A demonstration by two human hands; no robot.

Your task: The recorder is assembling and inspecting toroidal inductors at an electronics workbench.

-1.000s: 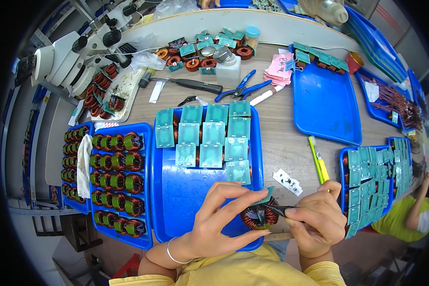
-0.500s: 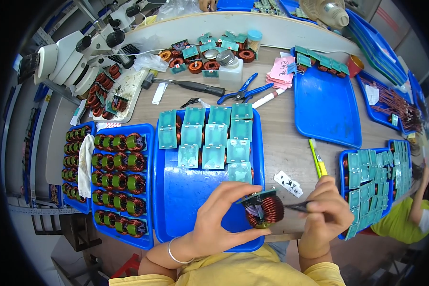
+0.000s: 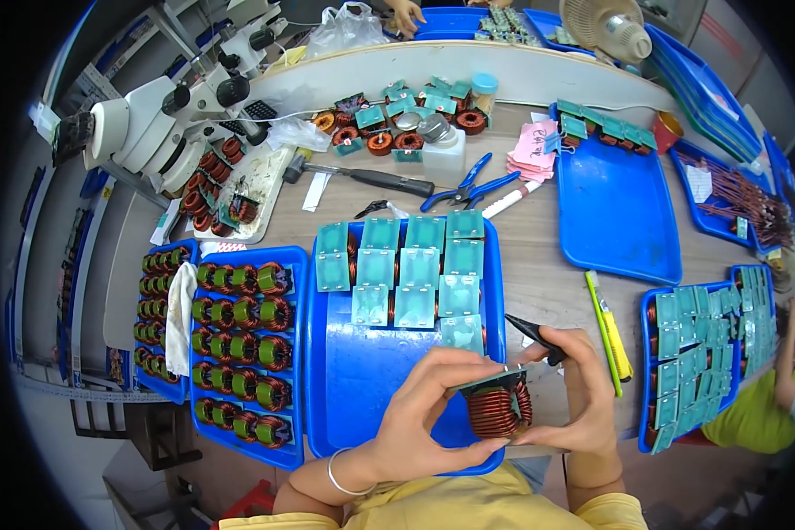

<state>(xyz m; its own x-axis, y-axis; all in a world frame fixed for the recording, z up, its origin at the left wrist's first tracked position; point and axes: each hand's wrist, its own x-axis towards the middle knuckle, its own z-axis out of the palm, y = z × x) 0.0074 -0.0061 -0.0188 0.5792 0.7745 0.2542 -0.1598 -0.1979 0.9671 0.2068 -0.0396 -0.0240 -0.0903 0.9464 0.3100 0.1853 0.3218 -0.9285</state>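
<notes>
At the near edge of the table [image 3: 539, 265], the person's left hand [image 3: 426, 415] grips a copper-wound toroidal coil [image 3: 493, 413], thumb beneath and fingers against the green circuit board [image 3: 493, 379] on its far side. The coil is held up above the near right corner of the middle blue tray [image 3: 353, 375]. The right hand [image 3: 583, 389] pinches black tweezers [image 3: 536, 336] in its upper fingers, while its thumb reaches the coil's lower right side, apparently touching it.

Half a second ago the tweezers pointed at the coil from the right; now they tip away, far and left, clear of the windings. The coil has turned too, so I judge this a pause from tweezer work to reposition it.

Just right of that hand lies a yellow cutter knife [image 3: 620, 356]. Farther off, coils with teal boards [image 3: 378, 269] fill the middle tray's far half. Beyond it lie a hammer [image 3: 367, 178] and blue-handled pliers [image 3: 468, 188], then a coil pile [image 3: 408, 142] and, past the partition [image 3: 397, 66], a co-worker's hand [image 3: 405, 16].
</notes>
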